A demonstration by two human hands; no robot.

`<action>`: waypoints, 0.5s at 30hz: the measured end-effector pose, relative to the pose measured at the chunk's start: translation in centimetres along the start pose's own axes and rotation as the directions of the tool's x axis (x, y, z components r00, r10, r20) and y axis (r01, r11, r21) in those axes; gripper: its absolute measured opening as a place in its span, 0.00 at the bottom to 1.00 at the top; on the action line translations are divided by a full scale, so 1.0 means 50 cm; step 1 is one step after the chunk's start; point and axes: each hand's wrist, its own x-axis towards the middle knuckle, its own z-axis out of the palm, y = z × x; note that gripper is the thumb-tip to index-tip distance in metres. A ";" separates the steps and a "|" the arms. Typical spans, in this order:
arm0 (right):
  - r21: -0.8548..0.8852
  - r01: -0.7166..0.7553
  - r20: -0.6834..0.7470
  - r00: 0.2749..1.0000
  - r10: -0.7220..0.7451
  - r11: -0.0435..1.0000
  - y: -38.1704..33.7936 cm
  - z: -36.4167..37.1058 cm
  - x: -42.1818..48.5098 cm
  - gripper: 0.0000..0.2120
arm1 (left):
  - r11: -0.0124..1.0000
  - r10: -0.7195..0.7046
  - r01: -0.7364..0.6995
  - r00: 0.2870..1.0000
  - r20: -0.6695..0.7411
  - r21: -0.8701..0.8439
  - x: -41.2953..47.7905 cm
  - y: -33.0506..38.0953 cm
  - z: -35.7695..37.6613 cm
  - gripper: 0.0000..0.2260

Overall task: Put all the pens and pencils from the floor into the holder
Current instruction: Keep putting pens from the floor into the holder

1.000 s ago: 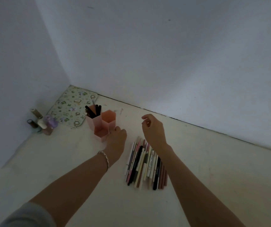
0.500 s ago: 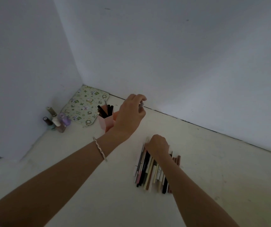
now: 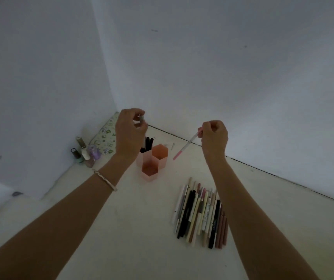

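Note:
A pink holder [image 3: 154, 161] of three hexagonal cups stands on the floor near the corner; its back cup holds several dark pens. My left hand [image 3: 128, 133] hovers above that back cup, fingers pinched on a grey pen [image 3: 142, 119] whose lower part is hidden behind the hand. My right hand [image 3: 214, 137] is raised to the right of the holder, gripping a white pen with a pink tip [image 3: 185, 147] that slants down toward the holder. A row of several pens and pencils [image 3: 201, 213] lies on the floor below my right forearm.
Several small nail polish bottles [image 3: 85, 152] stand by the left wall. A floral patterned pouch [image 3: 106, 138] lies in the corner behind the holder. White walls close in at the left and back, and pale floor spreads to the front and right.
My right hand has lifted off the row with the white pink-tipped pen and risen to the right of the holder. My left hand stays above the back cup with its grey pen.

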 end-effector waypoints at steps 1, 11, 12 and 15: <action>0.042 0.028 -0.015 1.000 -0.028 0.999 -0.006 0.006 -0.007 0.03 | 0.998 -0.026 0.022 0.997 0.068 0.063 -0.011 -0.015 0.002 0.08; 0.100 0.287 0.060 0.954 -0.293 0.953 -0.005 0.106 -0.076 0.05 | 0.979 -0.199 0.197 0.979 0.037 0.046 0.023 0.008 -0.052 0.13; 0.069 0.308 0.090 0.945 -0.313 0.949 0.002 0.119 -0.083 0.05 | 0.982 -0.187 0.187 0.981 0.042 0.020 0.027 0.017 -0.058 0.14; -0.071 0.368 0.209 0.914 -0.347 0.927 0.029 0.143 -0.100 0.03 | 0.983 -0.179 0.181 0.983 0.049 -0.037 0.029 0.039 -0.065 0.14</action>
